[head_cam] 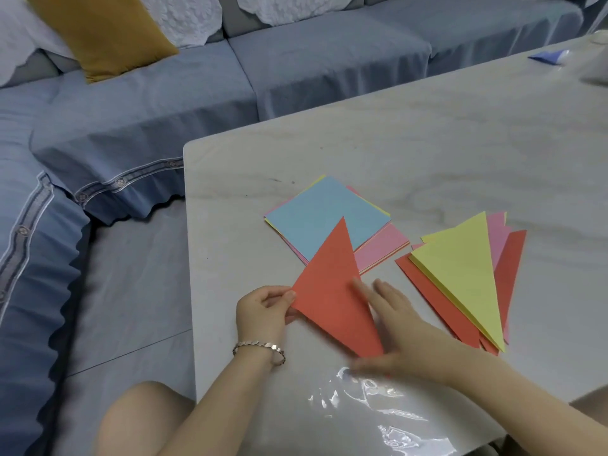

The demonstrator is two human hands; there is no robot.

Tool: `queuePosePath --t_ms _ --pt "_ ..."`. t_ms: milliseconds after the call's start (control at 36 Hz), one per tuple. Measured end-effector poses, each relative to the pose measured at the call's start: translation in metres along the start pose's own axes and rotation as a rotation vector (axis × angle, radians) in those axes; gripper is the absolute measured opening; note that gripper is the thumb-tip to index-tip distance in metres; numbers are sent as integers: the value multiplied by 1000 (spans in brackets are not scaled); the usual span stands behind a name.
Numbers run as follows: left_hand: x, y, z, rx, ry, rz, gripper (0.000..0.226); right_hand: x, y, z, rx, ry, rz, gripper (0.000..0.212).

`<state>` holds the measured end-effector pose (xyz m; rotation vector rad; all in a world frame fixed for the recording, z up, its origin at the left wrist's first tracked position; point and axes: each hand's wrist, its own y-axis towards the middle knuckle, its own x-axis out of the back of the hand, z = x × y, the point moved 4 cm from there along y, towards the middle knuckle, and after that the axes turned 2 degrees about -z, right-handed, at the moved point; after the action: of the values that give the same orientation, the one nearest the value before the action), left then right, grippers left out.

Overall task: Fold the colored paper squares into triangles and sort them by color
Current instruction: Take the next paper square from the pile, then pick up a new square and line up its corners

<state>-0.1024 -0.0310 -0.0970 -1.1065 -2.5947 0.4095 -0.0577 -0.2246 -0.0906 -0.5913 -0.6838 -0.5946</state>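
Observation:
A red paper triangle [332, 291] lies folded near the table's front left, its tip over a stack of unfolded squares [316, 218] with a blue sheet on top. My left hand [263, 307] pinches the triangle's left corner. Blurred by motion, my right hand [391, 324] lies with straight fingers along the triangle's right edge. To the right sits a pile of folded triangles [460, 274], yellow on top, pink and red beneath.
The marble table [394, 143] has its left edge beside a blue sofa [164, 110] with a mustard cushion [98, 34]. A clear plastic wrapper [378, 413] lies at the front edge. A blue folded paper [547, 56] sits far right at the back.

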Motion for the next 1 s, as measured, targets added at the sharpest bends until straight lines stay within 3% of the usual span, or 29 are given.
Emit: queuePosePath --t_ms 139,250,306,389,472,583,778,889,1000 --pt "-21 -14 -23 -120 8 99 13 22 0 4 18 388 -443 48" --pt "-42 -9 -40 -273 127 176 12 45 -10 -11 -70 433 -693 38" --pt "-51 -2 -46 -416 369 184 10 61 -18 -22 -129 440 -791 33" --pt "-63 15 -48 -598 879 250 46 81 -32 -43 -294 357 -876 28" --pt "-74 26 -42 -692 1211 358 56 86 -41 -65 -471 151 -818 33" --pt "-76 35 -35 -611 1264 392 51 77 -47 -73 -592 -28 -725 41" --pt "-67 38 -44 -582 1139 389 46 56 -20 -48 -302 -84 -508 22" --pt "-58 41 -47 -506 1039 384 34 42 -5 -24 -176 -112 -376 26" --pt "-54 31 -55 -647 1117 335 25 36 5 -7 -49 -150 -428 28"
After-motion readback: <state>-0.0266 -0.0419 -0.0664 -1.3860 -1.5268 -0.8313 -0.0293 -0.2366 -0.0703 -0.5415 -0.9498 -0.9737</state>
